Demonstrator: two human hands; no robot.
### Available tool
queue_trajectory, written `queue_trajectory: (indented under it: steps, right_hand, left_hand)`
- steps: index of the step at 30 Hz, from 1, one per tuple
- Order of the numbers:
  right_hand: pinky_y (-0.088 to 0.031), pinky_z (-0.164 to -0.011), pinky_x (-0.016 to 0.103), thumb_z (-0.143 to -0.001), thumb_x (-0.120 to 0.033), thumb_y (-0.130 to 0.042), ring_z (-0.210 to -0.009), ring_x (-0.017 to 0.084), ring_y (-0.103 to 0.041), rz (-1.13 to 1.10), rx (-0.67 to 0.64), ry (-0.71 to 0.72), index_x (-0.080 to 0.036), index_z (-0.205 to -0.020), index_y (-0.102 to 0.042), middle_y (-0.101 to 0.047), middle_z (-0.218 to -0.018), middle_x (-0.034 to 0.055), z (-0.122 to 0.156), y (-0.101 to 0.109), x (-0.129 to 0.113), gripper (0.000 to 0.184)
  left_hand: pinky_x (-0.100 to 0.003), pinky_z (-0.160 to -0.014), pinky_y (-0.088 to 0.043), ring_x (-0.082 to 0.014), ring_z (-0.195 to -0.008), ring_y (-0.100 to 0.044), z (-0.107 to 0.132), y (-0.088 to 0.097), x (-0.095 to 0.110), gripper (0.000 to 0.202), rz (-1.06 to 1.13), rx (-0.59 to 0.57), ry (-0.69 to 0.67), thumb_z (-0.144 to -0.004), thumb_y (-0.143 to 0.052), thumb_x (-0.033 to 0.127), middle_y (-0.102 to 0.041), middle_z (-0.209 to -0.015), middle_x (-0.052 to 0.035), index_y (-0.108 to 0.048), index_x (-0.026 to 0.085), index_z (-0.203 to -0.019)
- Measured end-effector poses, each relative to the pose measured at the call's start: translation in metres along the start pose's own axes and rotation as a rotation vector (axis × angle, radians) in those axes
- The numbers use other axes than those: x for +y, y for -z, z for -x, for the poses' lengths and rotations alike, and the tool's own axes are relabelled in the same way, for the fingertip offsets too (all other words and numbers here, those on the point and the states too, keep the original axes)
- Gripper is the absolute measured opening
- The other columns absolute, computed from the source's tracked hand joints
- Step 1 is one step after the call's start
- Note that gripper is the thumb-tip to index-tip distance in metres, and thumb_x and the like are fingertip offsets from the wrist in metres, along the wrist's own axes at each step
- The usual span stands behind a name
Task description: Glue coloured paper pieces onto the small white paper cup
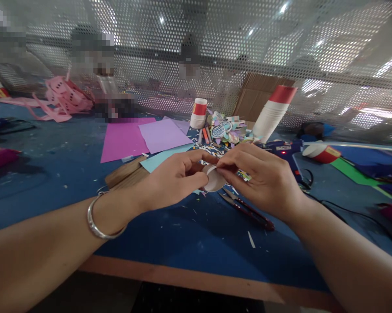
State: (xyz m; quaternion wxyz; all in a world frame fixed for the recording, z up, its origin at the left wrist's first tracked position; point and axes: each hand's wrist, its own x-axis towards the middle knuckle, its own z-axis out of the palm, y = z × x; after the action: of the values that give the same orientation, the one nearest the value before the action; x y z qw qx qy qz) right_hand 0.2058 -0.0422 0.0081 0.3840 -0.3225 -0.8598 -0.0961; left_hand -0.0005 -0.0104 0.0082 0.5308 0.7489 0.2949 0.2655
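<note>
Both my hands hold a small, round, white paper piece (214, 181) above the table, with a curved rim along its upper edge. It looks like the bottom of a paper cup. My left hand (179, 174) pinches its left side between thumb and fingers. On the opposite side, the fingertips of my right hand (257, 176) close on the rim. Beneath them, scissors (248, 211) with dark red handles lie on the blue table (170, 248), partly covered by my right hand. Small paper scraps are scattered around the blades.
Purple paper (163, 134), magenta paper (124, 139) and cardboard (126, 171) lie on the left. A short cup stack (199, 114) and patterned cutouts (225, 130) stand behind. A tall cup stack (274, 114) leans near a blue glue gun (287, 150) with a cable. Pink ribbon (67, 98) lies far left.
</note>
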Motion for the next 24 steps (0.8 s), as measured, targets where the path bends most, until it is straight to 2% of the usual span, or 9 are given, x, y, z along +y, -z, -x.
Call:
queue_trajectory:
  steps: [5, 8, 11, 14, 17, 24]
  right_hand:
    - [-0.052, -0.073, 0.032, -0.092, -0.014, -0.058, -0.080, 0.016, -0.063, -0.004, 0.008, -0.003, -0.022, -0.092, -0.062, -0.066, -0.085, 0.0035, 0.001, 0.000, 0.000, 0.008]
    - [-0.052, -0.070, 0.031, -0.091, -0.017, -0.061, -0.078, 0.016, -0.062, 0.007, 0.011, -0.025, -0.022, -0.094, -0.062, -0.066, -0.085, 0.0033, 0.001, -0.001, 0.001, 0.006]
    - [-0.052, -0.074, 0.035, -0.089, -0.021, -0.065, -0.082, 0.019, -0.063, 0.018, 0.062, -0.028, -0.020, -0.099, -0.062, -0.067, -0.091, 0.0062, -0.001, 0.000, 0.002, 0.011]
    - [-0.050, -0.083, 0.041, -0.085, -0.024, -0.070, -0.091, 0.023, -0.062, 0.076, 0.118, -0.003, -0.020, -0.101, -0.063, -0.069, -0.095, 0.0078, -0.002, 0.001, 0.003, 0.017]
    - [-0.049, -0.085, 0.042, -0.083, -0.025, -0.072, -0.092, 0.024, -0.062, 0.088, 0.121, -0.008, -0.020, -0.100, -0.064, -0.070, -0.096, 0.0083, -0.003, 0.002, 0.003, 0.020]
    - [-0.049, -0.079, 0.040, -0.087, -0.031, -0.068, -0.085, 0.022, -0.062, 0.020, 0.065, -0.106, -0.018, -0.096, -0.065, -0.070, -0.089, 0.0068, -0.001, 0.002, 0.000, 0.016]
  left_hand:
    - [-0.024, -0.062, -0.041, -0.0111, -0.071, -0.057, 0.003, -0.003, -0.001, 0.047, -0.025, 0.007, -0.044, -0.086, -0.059, 0.021, -0.069, -0.091, -0.0031, -0.048, 0.019, -0.131]
    - [-0.023, -0.061, -0.041, -0.0106, -0.069, -0.057, 0.000, 0.000, -0.002, 0.047, -0.020, 0.051, -0.041, -0.084, -0.060, 0.016, -0.068, -0.088, -0.0025, -0.049, 0.018, -0.130]
    - [-0.024, -0.071, -0.046, -0.0119, -0.079, -0.062, -0.005, 0.003, -0.002, 0.044, 0.076, 0.083, -0.039, -0.079, -0.061, 0.009, -0.070, -0.092, -0.0033, -0.055, 0.015, -0.122]
    - [-0.025, -0.080, -0.048, -0.0125, -0.086, -0.064, -0.010, 0.006, -0.004, 0.031, 0.231, 0.097, -0.054, -0.076, -0.064, 0.007, -0.071, -0.094, -0.0038, -0.063, 0.014, -0.105]
    - [-0.025, -0.077, -0.049, -0.0120, -0.082, -0.064, -0.012, 0.007, -0.006, 0.025, 0.361, 0.093, -0.052, -0.073, -0.068, 0.005, -0.070, -0.088, -0.0022, -0.065, 0.014, -0.096]
    - [-0.024, -0.071, -0.050, -0.0107, -0.074, -0.065, -0.015, 0.011, -0.010, 0.025, 0.477, 0.092, -0.072, -0.073, -0.074, 0.008, -0.070, -0.079, 0.0014, -0.064, 0.016, -0.094]
